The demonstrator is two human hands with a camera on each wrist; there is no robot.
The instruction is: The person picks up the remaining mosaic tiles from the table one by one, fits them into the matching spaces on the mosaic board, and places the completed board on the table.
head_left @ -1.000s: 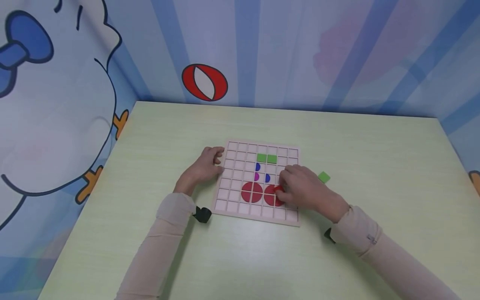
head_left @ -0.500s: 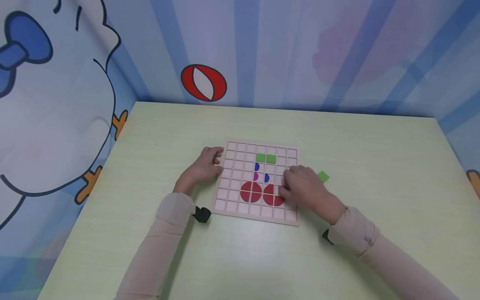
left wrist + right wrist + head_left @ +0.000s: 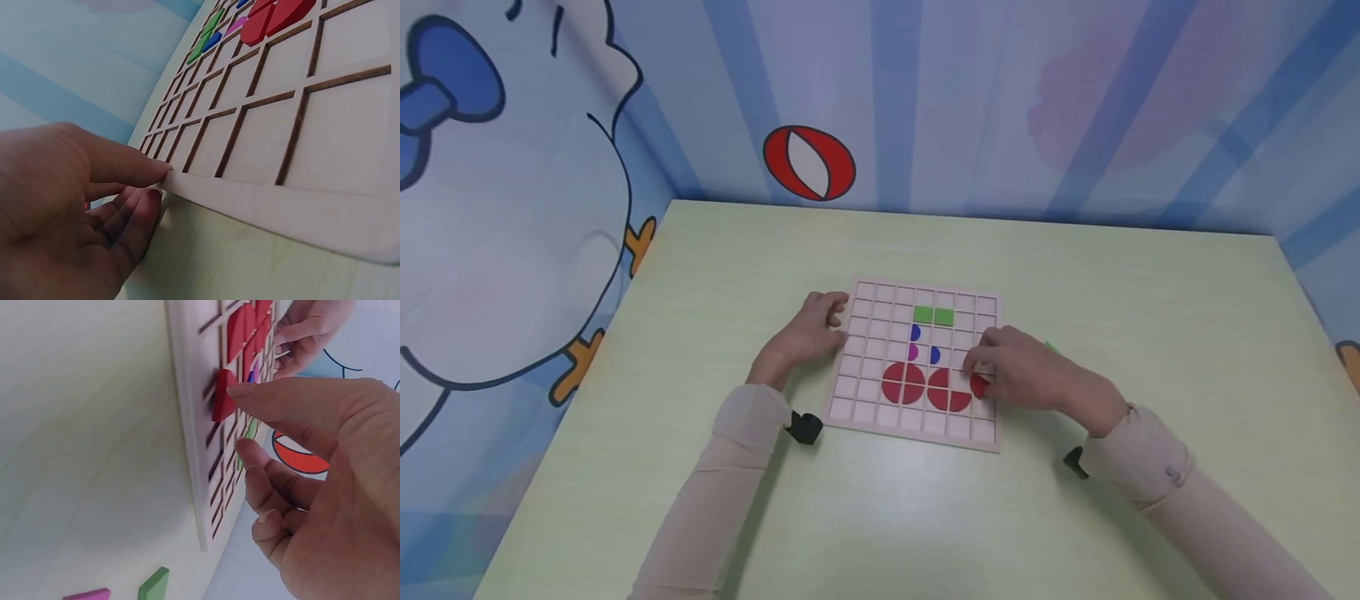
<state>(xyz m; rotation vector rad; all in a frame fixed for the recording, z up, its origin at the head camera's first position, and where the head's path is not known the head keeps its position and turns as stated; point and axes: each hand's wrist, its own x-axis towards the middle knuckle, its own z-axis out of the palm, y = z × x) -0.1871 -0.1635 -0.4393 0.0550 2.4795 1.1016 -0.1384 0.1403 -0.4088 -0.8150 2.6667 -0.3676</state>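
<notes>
A pale grid board [image 3: 857,392] lies on the table with flat coloured pieces in its cells. My left hand [image 3: 808,331] is at the board's left edge, its thumb [image 3: 140,165] touching the rim and its other fingers loosely bent beside it. Over the board's right side, my right hand [image 3: 1018,367] holds a red quarter-circle piece [image 3: 978,385]. Its thumb [image 3: 275,397] lies against that piece [image 3: 223,397]; the opposing fingertip is hidden. Left of it is a red circle [image 3: 937,398] with its upper-right cell bare. A full red circle [image 3: 892,392] sits farther left.
Two green squares [image 3: 923,315], two blue half-circles [image 3: 915,332] and a magenta piece [image 3: 913,352] sit in the grid. Another green piece [image 3: 154,584] and a magenta piece [image 3: 87,594] lie on the table beyond the board's right edge. A patterned wall stands behind.
My right hand has moved right, taking the red quarter-circle from the second circle toward the board's right edge. It now covers most of the loose green piece. My left hand has stayed in place.
</notes>
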